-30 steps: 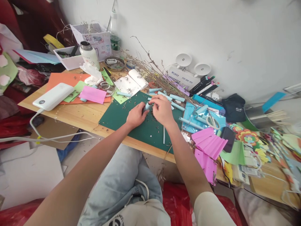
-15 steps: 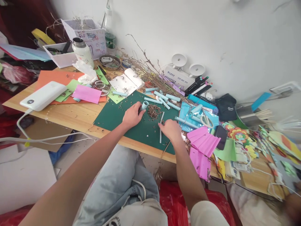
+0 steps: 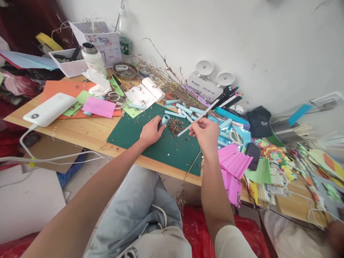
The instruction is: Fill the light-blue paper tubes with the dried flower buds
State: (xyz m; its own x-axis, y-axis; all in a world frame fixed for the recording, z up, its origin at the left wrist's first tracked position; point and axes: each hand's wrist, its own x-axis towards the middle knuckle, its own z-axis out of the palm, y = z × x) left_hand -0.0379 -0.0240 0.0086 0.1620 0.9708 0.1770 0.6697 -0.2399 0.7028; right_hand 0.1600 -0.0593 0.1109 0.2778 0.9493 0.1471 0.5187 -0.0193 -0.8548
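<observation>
My left hand (image 3: 151, 131) is closed around a short light-blue paper tube (image 3: 165, 119), its round opening tilted up. To the right of the tube lies a small heap of dry brown plant bits (image 3: 176, 127) on the dark green mat (image 3: 158, 150). My right hand (image 3: 204, 131) pinches a thin whitish strip or stick (image 3: 211, 106) above the mat. One end of it slants down near the heap, and the other points up toward the wall. Several more blue paper tubes (image 3: 174, 114) lie behind the heap, some partly hidden by my right hand.
Dry twigs (image 3: 172, 82) lean along the wall. Pink crepe paper (image 3: 233, 161) lies right of my right forearm. On the left are a white power bank (image 3: 49, 109) with a cable, pink paper (image 3: 99, 106) and an uncapped white bottle (image 3: 94, 59).
My right hand has lifted the thin strip off the mat, raising and tilting it toward the wall. My left hand and the tube have stayed in place.
</observation>
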